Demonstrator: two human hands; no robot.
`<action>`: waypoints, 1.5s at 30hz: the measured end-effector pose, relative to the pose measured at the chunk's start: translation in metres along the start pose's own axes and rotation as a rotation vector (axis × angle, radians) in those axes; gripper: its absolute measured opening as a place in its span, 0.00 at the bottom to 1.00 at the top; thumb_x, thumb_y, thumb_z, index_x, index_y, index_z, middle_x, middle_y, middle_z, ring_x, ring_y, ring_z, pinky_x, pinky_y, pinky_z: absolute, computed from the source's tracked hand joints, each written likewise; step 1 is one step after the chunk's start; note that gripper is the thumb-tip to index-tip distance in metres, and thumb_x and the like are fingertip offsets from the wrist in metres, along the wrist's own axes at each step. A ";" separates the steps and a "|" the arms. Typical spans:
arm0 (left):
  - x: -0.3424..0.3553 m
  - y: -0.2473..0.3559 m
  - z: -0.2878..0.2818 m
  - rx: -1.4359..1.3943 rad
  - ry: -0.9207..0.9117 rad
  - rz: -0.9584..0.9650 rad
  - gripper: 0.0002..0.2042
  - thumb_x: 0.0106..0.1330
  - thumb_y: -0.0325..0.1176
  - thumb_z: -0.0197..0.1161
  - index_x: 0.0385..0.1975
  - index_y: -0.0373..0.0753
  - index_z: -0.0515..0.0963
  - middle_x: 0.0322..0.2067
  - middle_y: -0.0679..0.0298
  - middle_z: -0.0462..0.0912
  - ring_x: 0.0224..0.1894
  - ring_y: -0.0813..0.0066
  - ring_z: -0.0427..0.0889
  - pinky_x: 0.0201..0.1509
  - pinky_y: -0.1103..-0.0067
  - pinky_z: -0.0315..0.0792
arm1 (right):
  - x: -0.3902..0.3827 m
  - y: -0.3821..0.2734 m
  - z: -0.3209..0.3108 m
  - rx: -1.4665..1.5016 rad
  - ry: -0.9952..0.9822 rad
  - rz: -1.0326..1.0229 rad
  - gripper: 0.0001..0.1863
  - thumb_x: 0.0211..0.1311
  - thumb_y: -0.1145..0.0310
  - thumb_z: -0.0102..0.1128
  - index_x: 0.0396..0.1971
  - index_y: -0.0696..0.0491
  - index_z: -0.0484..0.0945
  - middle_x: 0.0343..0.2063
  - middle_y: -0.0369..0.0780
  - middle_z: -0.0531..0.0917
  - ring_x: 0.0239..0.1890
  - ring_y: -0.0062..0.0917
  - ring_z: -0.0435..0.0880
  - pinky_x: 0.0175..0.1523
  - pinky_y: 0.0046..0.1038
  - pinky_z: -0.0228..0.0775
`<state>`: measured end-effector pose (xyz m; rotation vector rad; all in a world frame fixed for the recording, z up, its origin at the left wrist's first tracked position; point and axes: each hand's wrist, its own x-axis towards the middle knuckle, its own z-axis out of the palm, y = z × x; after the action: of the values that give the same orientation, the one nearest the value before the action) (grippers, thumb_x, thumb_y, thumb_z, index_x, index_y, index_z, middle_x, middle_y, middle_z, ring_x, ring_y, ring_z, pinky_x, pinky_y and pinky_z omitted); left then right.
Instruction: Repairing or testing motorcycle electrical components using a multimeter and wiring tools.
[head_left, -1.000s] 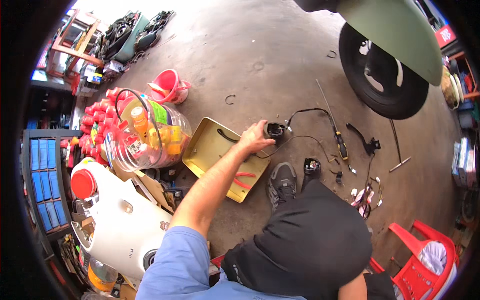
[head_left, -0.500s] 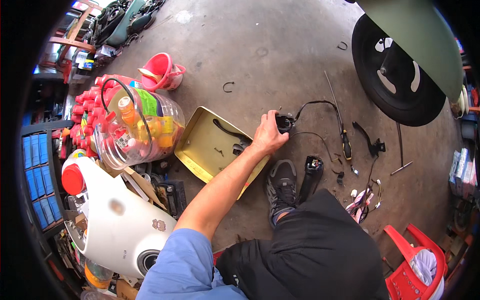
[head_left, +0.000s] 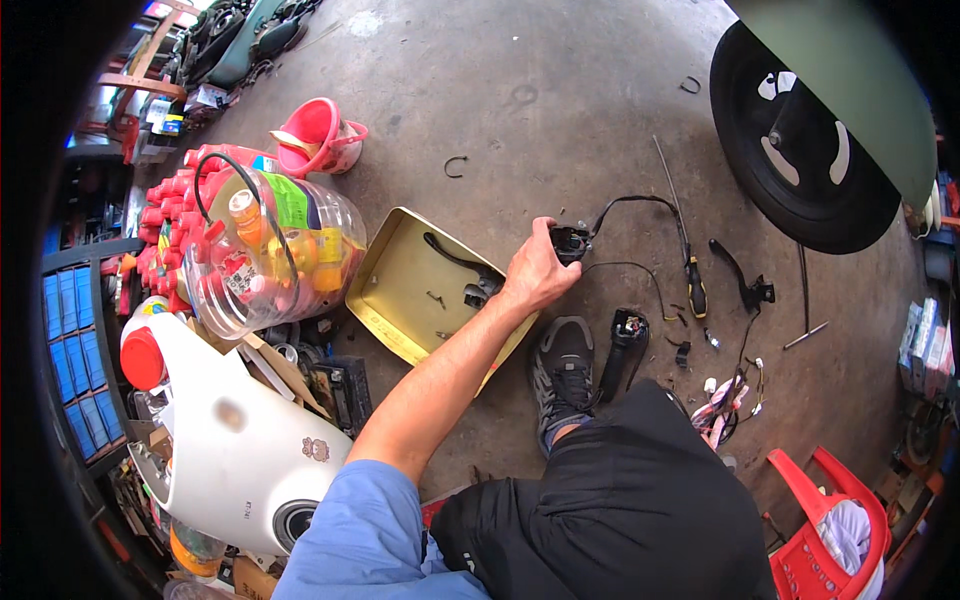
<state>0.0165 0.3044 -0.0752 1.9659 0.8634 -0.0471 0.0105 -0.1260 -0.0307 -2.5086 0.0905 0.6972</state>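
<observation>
My left hand (head_left: 541, 268) reaches out past the yellowish tray (head_left: 395, 325), its fingers closed round a small black hollow housing with a cable (head_left: 571, 243). From that housing a black cable (head_left: 637, 200) arcs to the right toward a screwdriver (head_left: 697, 290) with a black and yellow handle. Inside the tray lie a black lever with its clamp (head_left: 478, 290) and some small screws. Below the held housing, beside my shoe, a black grip-like tube (head_left: 623, 355) shows wiring at its top end. My right hand is out of the picture.
A second black lever (head_left: 742, 280) and a bundle of wires (head_left: 725, 410) lie on the concrete floor to the right. A wheel (head_left: 800, 150) stands far right, a red chair (head_left: 815, 510) near right. Leftward are a clear plastic tub (head_left: 340, 225), a red bucket (head_left: 325, 135) and a white scooter panel (head_left: 235, 430).
My left hand keeps hold of the black housing in almost the same place, tipped slightly. The whole view has shifted a little.
</observation>
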 end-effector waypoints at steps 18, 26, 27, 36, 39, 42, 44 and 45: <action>0.026 -0.017 -0.008 0.250 0.038 0.079 0.37 0.50 0.39 0.67 0.58 0.29 0.59 0.50 0.42 0.72 0.54 0.52 0.72 0.59 0.69 0.66 | -0.002 0.003 -0.004 -0.002 0.124 -0.084 0.08 0.58 0.68 0.55 0.24 0.57 0.75 0.19 0.45 0.79 0.24 0.36 0.80 0.31 0.34 0.69; 0.034 0.016 -0.063 0.187 -0.018 0.233 0.30 0.55 0.34 0.65 0.56 0.30 0.64 0.49 0.47 0.74 0.43 0.64 0.80 0.46 0.71 0.74 | -0.007 0.013 0.004 0.127 0.187 -0.020 0.10 0.54 0.65 0.59 0.24 0.57 0.75 0.22 0.47 0.80 0.29 0.41 0.81 0.36 0.37 0.70; 0.035 0.040 -0.079 0.192 -0.069 0.274 0.27 0.56 0.35 0.65 0.55 0.31 0.67 0.48 0.49 0.75 0.43 0.66 0.80 0.45 0.72 0.74 | -0.008 0.010 0.005 0.157 0.182 -0.025 0.10 0.53 0.66 0.59 0.24 0.57 0.75 0.22 0.46 0.80 0.29 0.41 0.81 0.36 0.37 0.70; -0.036 0.316 -0.086 0.477 -0.437 0.679 0.20 0.63 0.38 0.58 0.51 0.34 0.72 0.45 0.59 0.80 0.43 0.74 0.77 0.43 0.77 0.71 | -0.009 0.025 -0.006 0.318 0.148 -0.046 0.12 0.57 0.64 0.54 0.24 0.59 0.77 0.20 0.47 0.81 0.22 0.33 0.82 0.33 0.36 0.72; -0.041 0.332 -0.032 0.678 -0.600 0.954 0.16 0.62 0.34 0.56 0.46 0.31 0.73 0.41 0.54 0.80 0.45 0.66 0.78 0.49 0.74 0.71 | 0.001 0.029 -0.002 0.484 0.073 -0.016 0.10 0.58 0.69 0.54 0.25 0.62 0.76 0.18 0.44 0.81 0.19 0.28 0.82 0.25 0.31 0.73; -0.075 0.311 0.054 0.816 -0.684 0.923 0.14 0.61 0.34 0.57 0.43 0.35 0.76 0.37 0.53 0.81 0.39 0.61 0.80 0.45 0.71 0.74 | 0.005 0.035 -0.007 0.606 -0.002 0.074 0.07 0.59 0.74 0.53 0.27 0.63 0.75 0.17 0.40 0.79 0.18 0.24 0.80 0.18 0.27 0.72; -0.092 0.261 0.114 0.626 -0.760 0.680 0.13 0.59 0.37 0.59 0.38 0.35 0.78 0.34 0.57 0.83 0.36 0.67 0.81 0.42 0.73 0.74 | 0.006 0.033 -0.007 0.646 0.007 0.117 0.07 0.60 0.74 0.52 0.28 0.63 0.75 0.18 0.41 0.79 0.16 0.25 0.80 0.19 0.28 0.72; -0.102 0.230 0.138 0.508 -0.827 0.590 0.12 0.59 0.37 0.60 0.35 0.35 0.79 0.29 0.60 0.83 0.31 0.72 0.81 0.38 0.74 0.75 | 0.007 0.033 -0.007 0.643 0.001 0.142 0.07 0.60 0.74 0.51 0.29 0.63 0.76 0.18 0.40 0.80 0.15 0.24 0.79 0.19 0.27 0.72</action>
<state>0.1170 0.0728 0.0605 2.2880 -0.3056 -0.7328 0.0129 -0.1577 -0.0449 -1.8957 0.4258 0.6014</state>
